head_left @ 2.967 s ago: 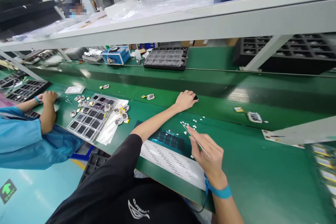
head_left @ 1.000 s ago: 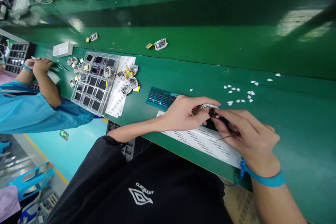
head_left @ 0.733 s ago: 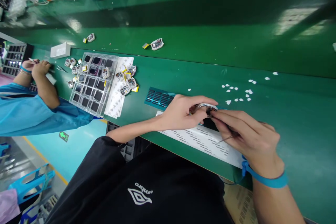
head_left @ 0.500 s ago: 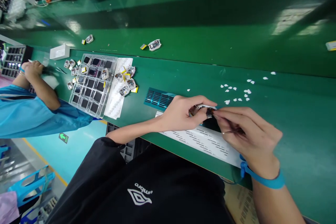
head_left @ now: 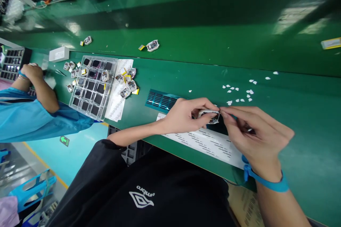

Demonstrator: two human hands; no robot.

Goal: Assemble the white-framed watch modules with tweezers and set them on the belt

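My left hand (head_left: 186,115) is closed on a white watch case (head_left: 213,117) with electronics showing inside, gripping it between thumb and fingers above the bench. My right hand (head_left: 255,134) pinches with thumb and forefinger at the right edge of that case. What sits between those fingertips is too small to make out, though something shiny glints inside the curled palm. A blue wrist strap (head_left: 274,185) circles the right wrist. Beneath the hands lies a white printed strip of paper (head_left: 205,145), and left of them a teal sheet with black strips (head_left: 161,100).
Several white bits (head_left: 249,92) lie beyond my right hand. To the left are a clear tray of dark screens (head_left: 93,87), a pile of watch cases with yellow batteries (head_left: 129,83) and a white box (head_left: 59,54). A co-worker's blue sleeve (head_left: 48,118) is at far left.
My right hand has shifted slightly right, its fingertips now at the case's edge. The dark part at the fingertips no longer shows, and more of the case's inside is visible.
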